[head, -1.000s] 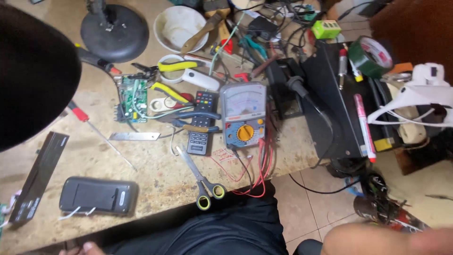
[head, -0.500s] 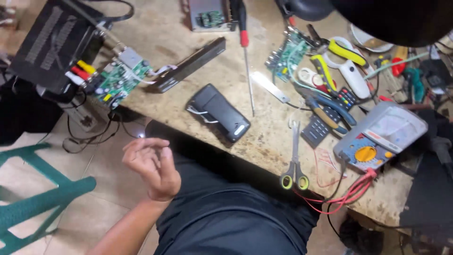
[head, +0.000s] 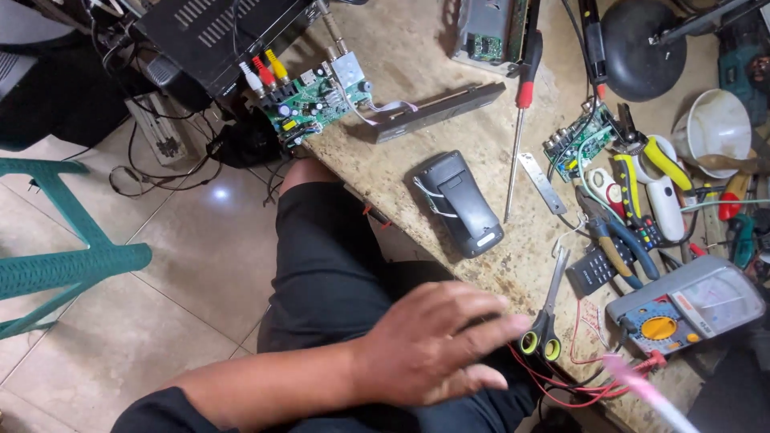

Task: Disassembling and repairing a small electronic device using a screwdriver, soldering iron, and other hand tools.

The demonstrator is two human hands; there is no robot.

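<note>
1. One hand [head: 433, 349] is seen low in the head view, reaching in from seven o'clock over the lap; which hand it is cannot be told with certainty, though it is judged to be the left. Its fingers [head: 489, 325] are spread flat and released, with nothing held.

2. No second hand is in view.

3. The scissors [head: 547, 317] are nearest, just beside the fingertips at three o'clock from the hand. They lie on the counter [head: 401, 80] near its front edge, with the yellow-ringed handles toward the person and the blades pointing to twelve o'clock.

4. The scissors are judged light and stiff, with slick metal blades. They would best be taken by the handle loops, clear of the red wires [head: 577, 385] tangled beside them.

5. A black handset [head: 459, 204] lies at twelve o'clock from the hand, with thin wires across it. It is judged light and hard-shelled.

6. A grey meter [head: 686, 313] with a yellow dial and a pale glass window sits at three o'clock; the window is judged fragile.

7. A green circuit board [head: 309, 100] with red, white and yellow plugs overhangs the counter edge at eleven o'clock. A red-handled screwdriver [head: 520, 112] lies at one o'clock.

8. No legible packages or signs are made out.
</note>
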